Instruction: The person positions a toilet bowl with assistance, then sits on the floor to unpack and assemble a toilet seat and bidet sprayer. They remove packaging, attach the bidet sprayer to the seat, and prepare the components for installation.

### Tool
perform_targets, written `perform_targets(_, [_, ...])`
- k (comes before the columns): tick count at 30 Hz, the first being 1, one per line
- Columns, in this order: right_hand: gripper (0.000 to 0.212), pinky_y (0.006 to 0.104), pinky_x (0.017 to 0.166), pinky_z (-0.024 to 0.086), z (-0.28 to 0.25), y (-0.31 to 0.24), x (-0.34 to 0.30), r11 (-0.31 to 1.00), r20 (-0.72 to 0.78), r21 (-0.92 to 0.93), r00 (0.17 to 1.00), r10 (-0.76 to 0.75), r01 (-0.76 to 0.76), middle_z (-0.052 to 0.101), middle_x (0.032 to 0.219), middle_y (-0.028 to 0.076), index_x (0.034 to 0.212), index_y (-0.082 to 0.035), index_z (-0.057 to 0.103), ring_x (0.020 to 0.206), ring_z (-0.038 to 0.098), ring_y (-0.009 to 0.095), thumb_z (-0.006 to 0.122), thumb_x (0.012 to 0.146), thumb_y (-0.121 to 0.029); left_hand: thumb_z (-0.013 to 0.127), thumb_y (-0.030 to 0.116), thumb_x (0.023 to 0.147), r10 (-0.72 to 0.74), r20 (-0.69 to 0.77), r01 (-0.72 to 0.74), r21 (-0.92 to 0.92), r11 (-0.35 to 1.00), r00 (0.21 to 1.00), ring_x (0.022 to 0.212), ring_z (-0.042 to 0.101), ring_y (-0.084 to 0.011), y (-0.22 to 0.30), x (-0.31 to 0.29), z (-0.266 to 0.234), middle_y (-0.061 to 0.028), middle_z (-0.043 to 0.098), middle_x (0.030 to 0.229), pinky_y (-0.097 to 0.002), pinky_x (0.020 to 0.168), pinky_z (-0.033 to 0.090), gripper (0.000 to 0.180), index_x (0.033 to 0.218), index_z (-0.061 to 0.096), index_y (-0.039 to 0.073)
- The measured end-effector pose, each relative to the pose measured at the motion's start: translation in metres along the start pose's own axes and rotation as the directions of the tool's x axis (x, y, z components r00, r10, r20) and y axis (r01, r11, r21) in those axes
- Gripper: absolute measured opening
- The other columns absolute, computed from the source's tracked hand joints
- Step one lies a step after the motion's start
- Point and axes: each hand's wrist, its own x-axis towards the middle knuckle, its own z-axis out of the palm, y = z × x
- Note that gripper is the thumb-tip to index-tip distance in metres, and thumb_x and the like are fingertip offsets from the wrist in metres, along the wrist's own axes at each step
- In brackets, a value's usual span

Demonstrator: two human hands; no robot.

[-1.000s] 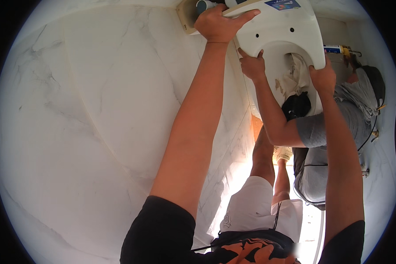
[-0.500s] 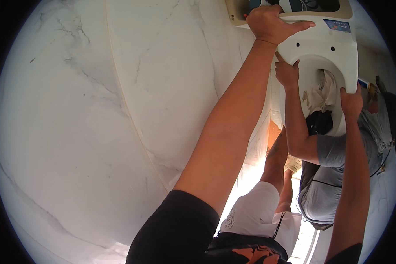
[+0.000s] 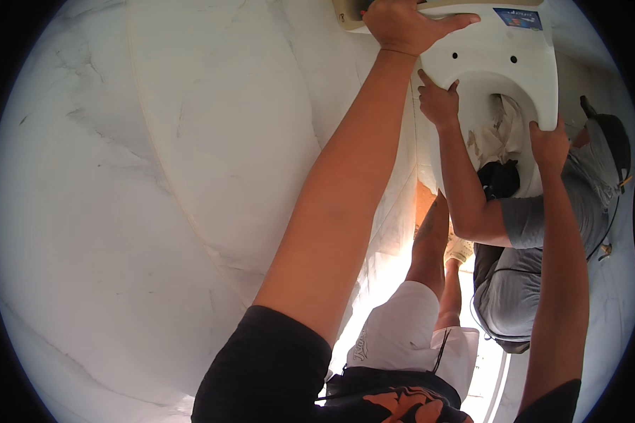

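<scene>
White glazed ceramic toilet bowl (image 3: pixel 504 67), wall-hung type, held up against the marble wall (image 3: pixel 190 176) at the top of the view. Smooth, glossy shell; oval opening; two small holes in the flat rear deck; blue sticker near its top corner.

Left hand (image 3: pixel 406 25): fingers spread flat over the bowl's rear edge, thumb out along the deck. Right hand (image 3: pixel 549 144): fingers curled over the bowl's front rim, gripping it.

Co-worker's hand (image 3: pixel 439 102) grips the rim on the wall side of the bowl. Co-worker in grey shirt (image 3: pixel 529 233) is below the bowl, head hidden behind it.

Inside the opening: crumpled pale wrapping (image 3: pixel 497 130), material unclear. Bowl's top edge cut off by the frame. Wall: white, grey-veined, polished slabs.
</scene>
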Motion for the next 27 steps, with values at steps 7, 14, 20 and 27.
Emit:
perform_targets(7, [0.069,0.0502,0.093,0.056,-0.003,-0.002,-0.003,0.999,-0.001,-0.040,1.000,0.010,-0.010,0.071,0.116,0.028,0.138,-0.003,0.056,0.109,0.070,0.044,0.078,0.082,-0.037,0.091,0.069,0.055,-0.003,0.012,0.002,0.064,0.998,1.000,0.046,0.062,-0.0324,-0.008,-0.003,0.004,-0.0132,0.064,0.055,-0.0430,0.047,0.050,0.069,0.054,0.064,0.005])
perform_targets(14, [0.072,0.0482,0.096,0.056,-0.011,-0.012,-0.010,0.996,0.018,0.014,0.996,0.087,-0.088,0.071,0.118,0.025,0.140,-0.005,0.054,0.113,0.068,0.042,0.080,0.079,-0.035,0.094,0.059,0.059,-0.044,0.058,0.042,0.045,0.998,0.997,0.055,0.067,-0.0336,-0.003,-0.007,0.003,-0.0145,0.069,0.064,-0.0441,0.055,0.053,0.057,0.068,0.074,0.006])
perform_targets(20, [0.065,0.0483,0.097,0.055,-0.018,-0.015,-0.009,0.992,0.054,0.047,0.992,0.111,-0.113,0.071,0.119,0.024,0.131,-0.004,0.057,0.113,0.068,0.041,0.080,0.078,-0.033,0.095,0.059,0.059,-0.040,0.039,0.039,0.034,0.999,0.998,0.058,0.068,-0.0340,-0.002,-0.009,0.009,-0.0140,0.070,0.065,-0.0443,0.056,0.053,0.056,0.072,0.075,0.007])
perform_targets(27, [0.068,0.0484,0.096,0.056,-0.015,-0.013,-0.008,0.994,0.050,0.040,0.994,0.095,-0.097,0.071,0.120,0.023,0.135,-0.005,0.055,0.112,0.069,0.040,0.080,0.079,-0.035,0.093,0.062,0.060,-0.047,0.048,0.041,0.135,0.990,0.998,0.059,0.069,-0.0352,-0.002,-0.009,0.010,-0.0149,0.071,0.067,-0.0454,0.057,0.054,0.060,0.075,0.077,0.007])
